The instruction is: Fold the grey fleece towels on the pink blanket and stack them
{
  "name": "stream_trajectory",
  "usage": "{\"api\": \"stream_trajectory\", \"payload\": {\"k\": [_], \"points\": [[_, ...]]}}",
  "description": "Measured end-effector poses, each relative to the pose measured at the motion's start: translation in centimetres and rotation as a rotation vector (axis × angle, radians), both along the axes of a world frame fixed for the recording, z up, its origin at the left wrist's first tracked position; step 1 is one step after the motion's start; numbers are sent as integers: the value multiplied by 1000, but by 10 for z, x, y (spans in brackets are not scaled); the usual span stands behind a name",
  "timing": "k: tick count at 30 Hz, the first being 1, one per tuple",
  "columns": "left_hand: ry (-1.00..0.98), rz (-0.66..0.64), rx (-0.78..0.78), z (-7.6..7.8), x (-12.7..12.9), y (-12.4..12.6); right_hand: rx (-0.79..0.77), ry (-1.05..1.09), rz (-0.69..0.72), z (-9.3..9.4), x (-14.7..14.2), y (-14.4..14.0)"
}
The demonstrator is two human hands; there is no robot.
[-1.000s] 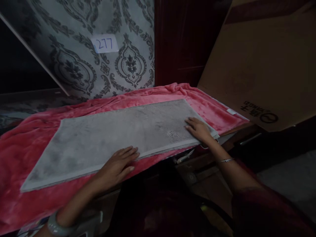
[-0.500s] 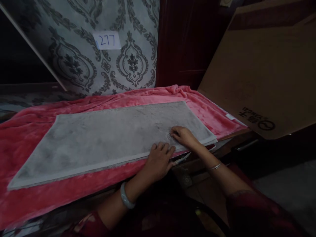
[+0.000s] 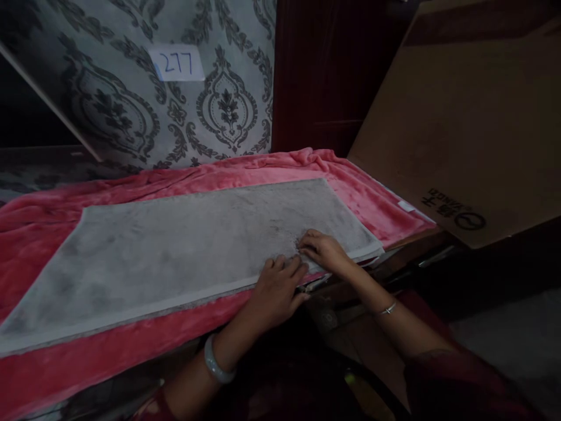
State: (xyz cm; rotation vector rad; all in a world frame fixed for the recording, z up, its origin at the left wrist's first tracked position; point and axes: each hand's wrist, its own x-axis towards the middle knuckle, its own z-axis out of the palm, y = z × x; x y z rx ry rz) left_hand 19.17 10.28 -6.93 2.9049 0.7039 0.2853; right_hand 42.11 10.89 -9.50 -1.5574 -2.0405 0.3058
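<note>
A long grey sheet (image 3: 184,245) lies flat on a pink plush blanket (image 3: 131,327) that covers a table. My left hand (image 3: 278,286) rests palm down on the sheet's near edge, fingers together. My right hand (image 3: 322,248) sits just to its right on the sheet, fingers curled, fingertips pressing a small embossed mark on the surface. Both hands touch the sheet near its right end; neither holds anything. A pale bangle is on my left wrist, a thin bracelet on my right.
A damask-patterned panel (image 3: 144,99) with a label reading 277 (image 3: 176,62) leans behind the table. A large cardboard box (image 3: 464,123) leans at the right, over the blanket's corner. Dark wooden furniture (image 3: 319,76) stands behind. Drawer fronts show below the table edge.
My left hand slid right along the sheet's near edge to beside my right hand. My right hand moved left from the sheet's right corner to the small mark.
</note>
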Motion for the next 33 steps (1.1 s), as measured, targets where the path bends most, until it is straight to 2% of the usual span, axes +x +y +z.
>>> {"api": "stream_trajectory", "payload": {"k": [4,9,14,16,20,21,23,25,27,30,33], "points": [[18,-15,-3,2,0,1,31,8,-21,-3,-2,16],[18,-7,16,-3,-1,0,68,44,-115,-2,-1,37],[-3,-12,23,-6,-2,1,56,418,-275,9,0,32],[-16,-18,25,-7,-2,1,-78,633,-260,13,-2,22],[-24,-24,23,-8,-2,2,-490,1009,-53,13,-10,10],[-24,-20,21,-9,-2,2,-525,1069,-46,12,-10,10],[-23,-15,17,-9,-2,1,-484,1132,-90,9,-6,15],[-23,-15,17,-10,-3,0,-335,1097,-155,10,0,22],[-30,-16,22,-10,-3,0,-135,947,-204,14,3,30],[-50,-17,22,-10,-4,0,53,484,-195,19,-7,41],[-62,-19,-2,-11,-4,-2,9,-76,-132,15,-30,46]]}}
